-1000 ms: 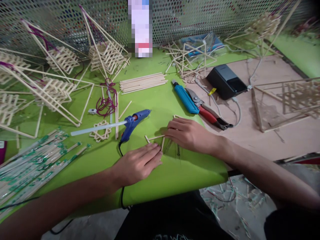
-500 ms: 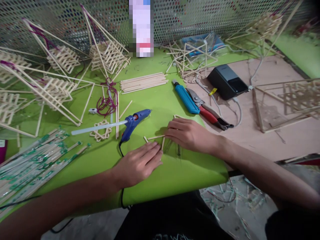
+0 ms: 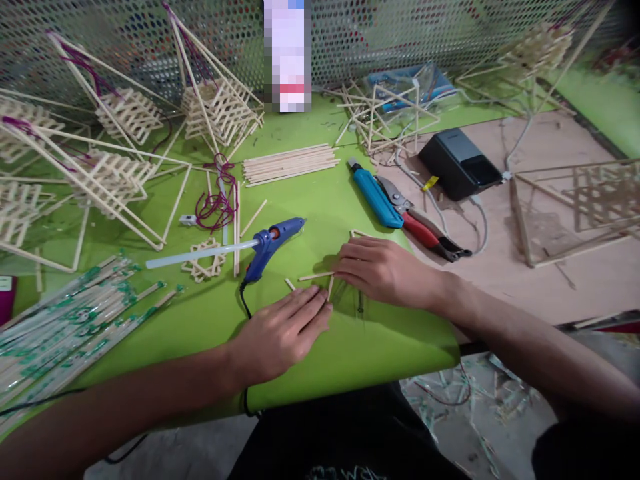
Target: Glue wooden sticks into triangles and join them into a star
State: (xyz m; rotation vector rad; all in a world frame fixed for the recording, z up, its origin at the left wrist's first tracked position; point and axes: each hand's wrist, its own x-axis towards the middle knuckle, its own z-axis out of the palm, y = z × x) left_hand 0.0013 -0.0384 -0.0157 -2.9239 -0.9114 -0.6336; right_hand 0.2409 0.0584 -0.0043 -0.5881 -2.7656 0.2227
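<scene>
My left hand (image 3: 283,330) rests low over the green tabletop, its fingers pressed together at the lower end of a short wooden stick (image 3: 331,287). Another stick end (image 3: 291,285) pokes out from beneath these fingers. My right hand (image 3: 377,270) is closed where that short stick meets a second wooden stick (image 3: 315,276) that points left. Its fingertips cover the joint, so I cannot tell whether the sticks are attached. Just beyond my right fingers shows the corner of a thin wooden piece (image 3: 354,233). A blue glue gun (image 3: 270,247) with a clear glue stick lies left of my hands.
Red-handled pruning shears (image 3: 425,233) and a teal cutter (image 3: 375,197) lie near a black power box (image 3: 457,167). A stick bundle (image 3: 290,165), purple string (image 3: 215,203), wrapped chopsticks (image 3: 75,327) and several wooden frames (image 3: 220,113) surround the hands. A phone-like upright object (image 3: 287,60) is blurred.
The whole view has shifted slightly. Both hands keep nearly the same places on the sticks, with the left fingers a little nearer the short stick.
</scene>
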